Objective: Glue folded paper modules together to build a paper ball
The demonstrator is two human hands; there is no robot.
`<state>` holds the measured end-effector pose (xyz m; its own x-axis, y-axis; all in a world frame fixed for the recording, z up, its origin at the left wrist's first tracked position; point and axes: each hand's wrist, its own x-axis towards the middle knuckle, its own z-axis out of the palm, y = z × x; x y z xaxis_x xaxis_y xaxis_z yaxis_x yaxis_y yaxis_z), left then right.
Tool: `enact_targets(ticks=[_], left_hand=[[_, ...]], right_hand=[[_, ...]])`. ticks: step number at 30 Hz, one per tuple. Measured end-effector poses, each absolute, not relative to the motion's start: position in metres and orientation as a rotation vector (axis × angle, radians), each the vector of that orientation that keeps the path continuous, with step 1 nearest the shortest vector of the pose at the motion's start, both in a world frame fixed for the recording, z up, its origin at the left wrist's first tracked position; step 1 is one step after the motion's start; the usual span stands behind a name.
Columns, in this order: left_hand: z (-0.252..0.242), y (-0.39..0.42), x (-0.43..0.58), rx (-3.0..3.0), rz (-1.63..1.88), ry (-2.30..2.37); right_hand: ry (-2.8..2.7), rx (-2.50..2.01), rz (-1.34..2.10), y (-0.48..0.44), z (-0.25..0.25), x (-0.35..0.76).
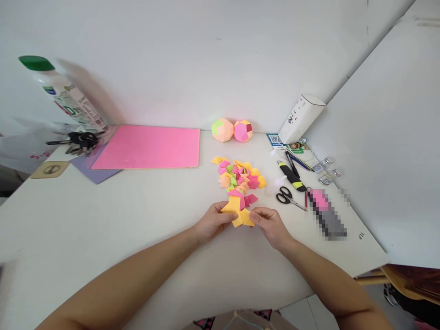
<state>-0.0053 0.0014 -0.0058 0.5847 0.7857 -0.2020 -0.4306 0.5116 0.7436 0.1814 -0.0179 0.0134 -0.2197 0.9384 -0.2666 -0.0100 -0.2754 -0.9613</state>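
Both my hands meet over the white table (137, 215), pinching a small piece made of folded paper units (238, 208), mostly orange with some pink. My left hand (211, 222) grips its left side with closed fingers. My right hand (271, 224) grips its right side the same way. Just beyond the piece lies a pile of several folded paper units (240, 176) in orange, pink and green. Two finished paper balls (233, 130) rest against the wall further back.
A pink sheet (151, 147) lies on purple paper at the back left, beside keys (80, 140) and a green-capped bottle (62, 94). To the right are scissors (288, 197), a highlighter (291, 175), pens, a white box (300, 118) and a blurred pink item.
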Motion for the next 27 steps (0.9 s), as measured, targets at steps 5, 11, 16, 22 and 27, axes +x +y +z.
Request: enact_targets(ticks=[5,11,16,22,27], left_hand=[[-0.0044,0.0003,-0.0046,0.7,0.774,0.597],[-0.0053,0.0001,-0.0038,0.712,0.768,0.61],[-0.0058,0.0,-0.0036,0.736,0.753,0.598],[-0.0037,-0.0001,-0.005,0.77,0.739,0.58],[-0.0022,-0.0004,-0.0056,0.784,0.727,0.58]], right_hand=[[-1.191,-1.262,1.594,-0.0186,0.0138,0.1799],[-1.21,-1.285,1.575,-0.0188,0.0144,0.1794],[-1.247,-1.282,1.572,-0.0183,0.0182,0.1795],[-1.279,-1.265,1.56,-0.018,0.0193,0.1809],[-1.263,-1.209,1.599,-0.0174,0.018,0.1814]])
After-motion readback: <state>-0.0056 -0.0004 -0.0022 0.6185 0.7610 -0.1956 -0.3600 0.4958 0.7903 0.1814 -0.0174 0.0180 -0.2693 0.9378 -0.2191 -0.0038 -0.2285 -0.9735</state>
